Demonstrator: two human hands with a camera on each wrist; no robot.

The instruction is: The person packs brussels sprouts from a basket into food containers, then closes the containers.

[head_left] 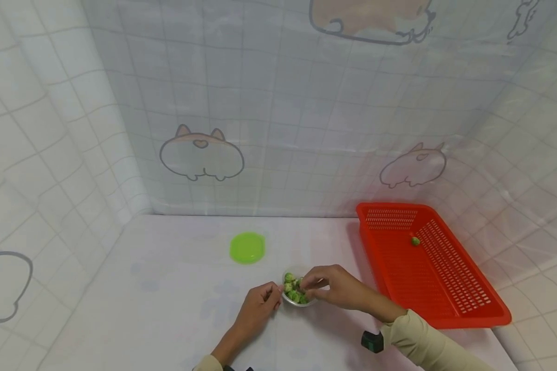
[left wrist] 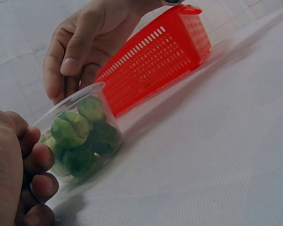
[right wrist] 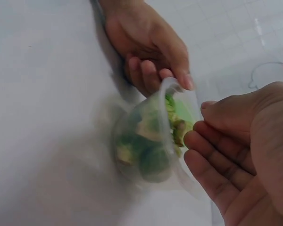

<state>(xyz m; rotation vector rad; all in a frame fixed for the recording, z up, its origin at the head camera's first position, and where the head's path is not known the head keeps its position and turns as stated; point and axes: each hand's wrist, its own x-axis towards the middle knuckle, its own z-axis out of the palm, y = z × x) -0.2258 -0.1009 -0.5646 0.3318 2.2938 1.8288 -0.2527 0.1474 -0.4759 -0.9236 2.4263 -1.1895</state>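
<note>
A small clear plastic tub [head_left: 299, 305] full of green Brussels sprouts [left wrist: 70, 132] stands on the white table. My left hand [head_left: 258, 312] holds the tub's rim from the left, its thumb on the edge and its other fingers curled below, as the right wrist view shows. Over the tub's right side is my right hand [head_left: 339, 287], fingers bent down with a gap to the thumb. In the right wrist view the fingertips [right wrist: 193, 139] are right at the topmost sprouts, and nothing shows between them and the thumb.
A red slotted plastic basket [head_left: 390, 278] stands on the right, with a single Brussels sprout [head_left: 415, 241] at its far end. Behind the tub, a bright green lid [head_left: 247, 248] lies flat. Curtains with a grid pattern [head_left: 278, 129] hang behind and at both sides.
</note>
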